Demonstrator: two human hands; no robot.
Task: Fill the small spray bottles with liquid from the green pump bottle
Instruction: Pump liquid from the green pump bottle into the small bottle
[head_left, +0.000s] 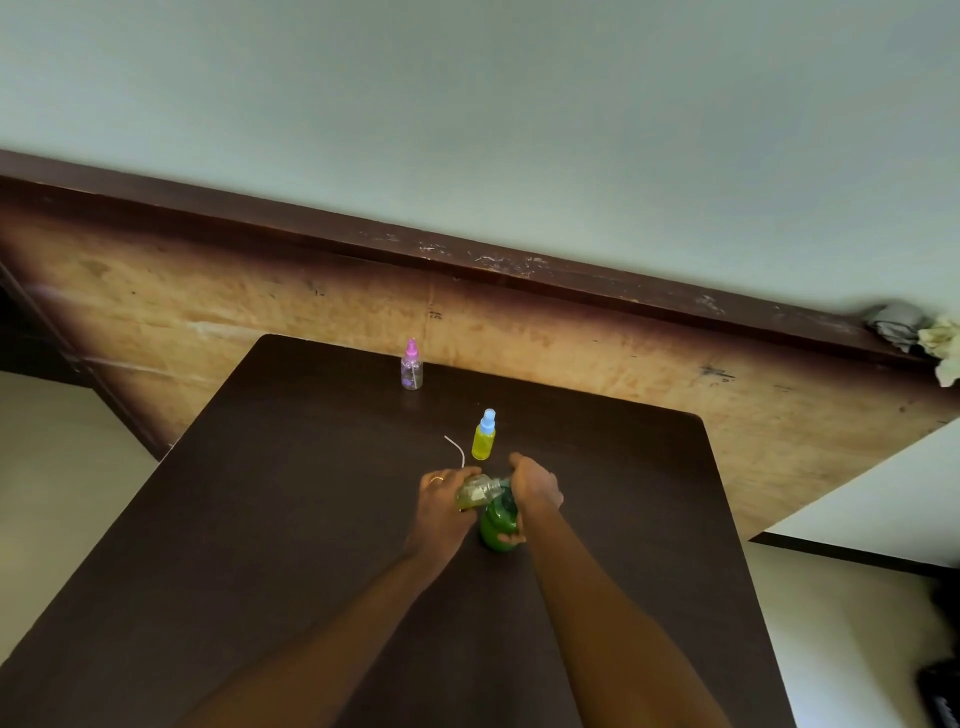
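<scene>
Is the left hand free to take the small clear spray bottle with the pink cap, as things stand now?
Probably not yet: the left hand grips a small, partly filled clear bottle at the green pump bottle. Otherwise nothing stands between it and the pink-capped spray bottle.

The right grip (535, 486) covers the top of the dark green plastic pump bottle (496, 525), so its pump head is out of sight. Just left of it, the left grip (441, 499) holds a small clear bottle (477, 491) tilted, its neck lost against the green one, and whether they meet can't be told. Beyond, a thin white tube (456, 448) runs down behind the left grip. Farther back, the print on the pink-capped clear spray bottle (411, 366) is too small to read. The dark brown table (311, 519) and both forearms are cut off at the bottom edge. Far right, a grey-and-pale cloth bundle (904, 325) is clipped, as is a blurred black shape (940, 691).
</scene>
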